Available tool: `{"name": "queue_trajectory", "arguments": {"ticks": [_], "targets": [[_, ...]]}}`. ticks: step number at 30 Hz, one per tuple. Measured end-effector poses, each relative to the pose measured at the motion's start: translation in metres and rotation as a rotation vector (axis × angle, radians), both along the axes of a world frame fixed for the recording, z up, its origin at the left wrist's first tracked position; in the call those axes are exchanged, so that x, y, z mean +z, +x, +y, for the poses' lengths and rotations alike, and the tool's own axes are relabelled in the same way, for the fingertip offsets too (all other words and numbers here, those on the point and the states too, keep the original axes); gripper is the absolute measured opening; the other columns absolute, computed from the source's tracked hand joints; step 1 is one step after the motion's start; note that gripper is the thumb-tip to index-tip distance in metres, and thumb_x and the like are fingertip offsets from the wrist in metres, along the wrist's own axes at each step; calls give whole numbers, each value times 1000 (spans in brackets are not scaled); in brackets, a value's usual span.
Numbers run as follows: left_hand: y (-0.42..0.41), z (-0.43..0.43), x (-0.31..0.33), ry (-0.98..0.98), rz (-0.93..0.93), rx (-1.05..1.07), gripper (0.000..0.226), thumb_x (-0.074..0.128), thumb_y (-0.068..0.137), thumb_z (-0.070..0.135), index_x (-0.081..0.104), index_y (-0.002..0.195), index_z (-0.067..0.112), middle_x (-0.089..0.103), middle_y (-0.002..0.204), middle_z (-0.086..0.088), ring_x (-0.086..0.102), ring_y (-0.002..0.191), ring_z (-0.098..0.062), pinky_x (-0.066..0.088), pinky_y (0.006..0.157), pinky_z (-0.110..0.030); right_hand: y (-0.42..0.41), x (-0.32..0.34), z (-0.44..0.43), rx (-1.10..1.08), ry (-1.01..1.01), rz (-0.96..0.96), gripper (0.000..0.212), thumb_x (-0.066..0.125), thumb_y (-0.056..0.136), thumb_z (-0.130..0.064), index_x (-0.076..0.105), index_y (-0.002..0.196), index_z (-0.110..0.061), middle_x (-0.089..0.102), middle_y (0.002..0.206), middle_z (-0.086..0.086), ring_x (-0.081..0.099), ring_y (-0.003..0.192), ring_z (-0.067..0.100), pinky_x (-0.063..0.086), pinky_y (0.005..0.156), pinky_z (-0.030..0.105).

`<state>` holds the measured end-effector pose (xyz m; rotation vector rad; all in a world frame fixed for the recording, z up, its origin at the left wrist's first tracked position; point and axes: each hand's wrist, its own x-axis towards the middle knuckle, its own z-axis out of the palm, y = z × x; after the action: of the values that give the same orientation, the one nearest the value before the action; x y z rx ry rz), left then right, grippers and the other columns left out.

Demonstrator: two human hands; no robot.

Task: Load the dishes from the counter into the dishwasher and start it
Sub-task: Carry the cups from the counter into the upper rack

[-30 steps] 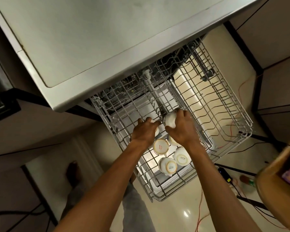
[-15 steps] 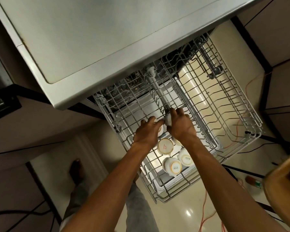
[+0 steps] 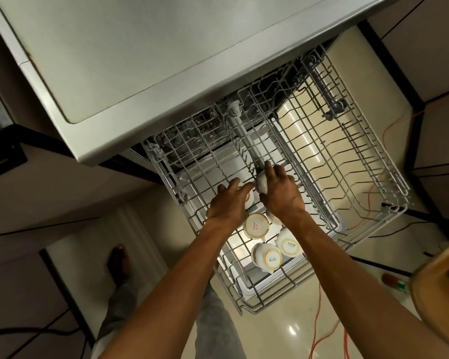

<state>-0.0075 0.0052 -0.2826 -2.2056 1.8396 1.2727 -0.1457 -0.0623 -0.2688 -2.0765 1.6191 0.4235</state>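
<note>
The dishwasher's upper wire rack (image 3: 259,305) is pulled out under the steel counter top (image 3: 166,60). Three white cups stand upside down in its near left part: one with red print (image 3: 255,225) and two marked SISTA (image 3: 288,244) (image 3: 267,257). My left hand (image 3: 227,206) grips another white cup (image 3: 250,199) from above, just behind them. My right hand (image 3: 280,194) holds a further white cup (image 3: 262,183) between thumb and fingers, against the tines beside the left hand's cup. Both cups are mostly hidden by my hands.
The rack's right half (image 3: 347,161) holds only bare tines. An orange cable (image 3: 319,340) and black cables (image 3: 420,224) run over the tiled floor. My bare foot (image 3: 118,263) stands left of the rack. A wooden chair (image 3: 441,278) and a small bottle (image 3: 394,281) are at right.
Both hands have shifted slightly toward the back of the rack with their cups. The right hand's cup has sunk lower between the tines.
</note>
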Motion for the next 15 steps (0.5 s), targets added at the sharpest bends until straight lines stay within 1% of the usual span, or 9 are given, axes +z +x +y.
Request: {"name": "queue_trajectory", "arguments": {"ticks": [4, 6, 9, 13, 15], "targets": [[2, 2, 2, 0, 10, -1, 72, 70, 87, 13, 35, 142, 44, 30, 151, 9, 38, 124, -32, 50, 83, -43, -3, 2, -6, -26, 6, -64, 83, 78, 78, -19, 37, 149, -12, 48, 138, 15, 58, 112, 41, 54, 84, 43], [4, 1, 3, -3, 5, -15, 74, 71, 87, 13, 34, 144, 43, 30, 152, 9, 39, 125, -32, 47, 81, -41, -3, 3, -6, -20, 9, -58, 82, 79, 74, -18, 40, 146, -9, 51, 135, 16, 60, 108, 41, 55, 82, 42], [6, 0, 4, 6, 8, -23, 76, 70, 87, 11, 34, 146, 43, 31, 154, 8, 39, 127, -33, 47, 83, -40, -2, 4, -3, 20, -5, -19, 84, 79, 75, -19, 38, 148, -12, 49, 137, 13, 56, 113, 42, 53, 83, 42], [7, -1, 5, 19, 9, -39, 76, 70, 88, 14, 33, 147, 42, 28, 156, 7, 37, 130, -34, 47, 84, -40, 5, 11, -6, 69, 21, 73, 86, 72, 84, -18, 24, 156, -18, 42, 147, 11, 48, 125, 40, 52, 91, 44], [7, -2, 5, 22, 6, -44, 75, 70, 88, 16, 32, 148, 41, 27, 157, 8, 37, 131, -34, 47, 83, -40, 9, 13, -8, 91, 27, 114, 85, 70, 87, -17, 21, 156, -16, 43, 147, 12, 48, 126, 41, 53, 89, 44]]}}
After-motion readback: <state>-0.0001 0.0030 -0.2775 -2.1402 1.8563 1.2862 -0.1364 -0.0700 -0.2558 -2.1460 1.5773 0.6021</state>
